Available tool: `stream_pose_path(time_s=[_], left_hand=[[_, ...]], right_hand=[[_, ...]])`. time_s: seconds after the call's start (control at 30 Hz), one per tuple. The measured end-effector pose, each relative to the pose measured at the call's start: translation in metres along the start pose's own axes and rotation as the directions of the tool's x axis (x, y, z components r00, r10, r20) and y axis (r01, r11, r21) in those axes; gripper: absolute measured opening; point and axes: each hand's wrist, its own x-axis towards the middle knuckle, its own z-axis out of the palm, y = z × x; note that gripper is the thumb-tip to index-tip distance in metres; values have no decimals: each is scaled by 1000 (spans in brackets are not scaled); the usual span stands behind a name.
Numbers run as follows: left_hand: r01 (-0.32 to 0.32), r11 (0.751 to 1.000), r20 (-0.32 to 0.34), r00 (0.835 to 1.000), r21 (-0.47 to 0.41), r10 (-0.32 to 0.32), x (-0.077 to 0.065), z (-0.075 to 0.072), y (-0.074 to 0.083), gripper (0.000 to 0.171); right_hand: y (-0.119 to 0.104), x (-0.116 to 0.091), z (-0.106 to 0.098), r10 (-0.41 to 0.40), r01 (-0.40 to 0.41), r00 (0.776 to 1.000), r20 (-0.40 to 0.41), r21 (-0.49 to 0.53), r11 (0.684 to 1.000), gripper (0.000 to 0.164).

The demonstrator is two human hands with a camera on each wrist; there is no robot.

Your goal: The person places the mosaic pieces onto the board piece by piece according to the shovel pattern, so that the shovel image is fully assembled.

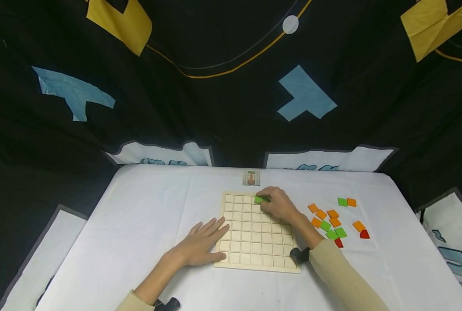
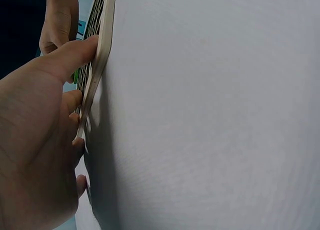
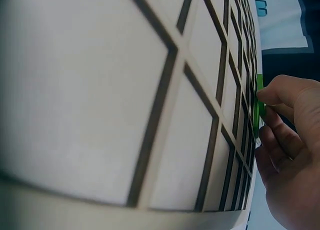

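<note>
A pale wooden grid board lies on the white table, its square cells marked off by raised ridges. Along its left edge rests my left hand, fingers stretched out and thumb touching the near left corner. At the board's far row, my right hand pinches a green tile between thumb and fingers. In the right wrist view that green tile stands at the board's far edge, partly covered by fingertips. Whether it sits fully in a cell cannot be told.
Loose orange tiles, green tiles and red tiles lie scattered right of the board. Behind the board is a small picture card with a gridded pattern. A black patterned curtain hangs behind the white table.
</note>
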Motion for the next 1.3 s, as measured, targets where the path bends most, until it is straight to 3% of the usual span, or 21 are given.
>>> stream_pose_path(time_s=[0.37, 1.03, 1.3], left_hand=[[3, 1000, 0, 1000, -11, -3, 0, -1, 2, 79], [1, 1000, 1, 1000, 0, -1, -1, -2, 2, 79], [-1, 1000, 3, 1000, -5, 1, -1, -3, 3, 78]], right_hand=[[-1, 3, 5, -45, 45, 999, 9, -16, 999, 32], [-2, 6, 5, -41, 41, 999, 21, -47, 998, 30], [-3, 4, 5, -27, 27, 1000, 13, -14, 1000, 30]])
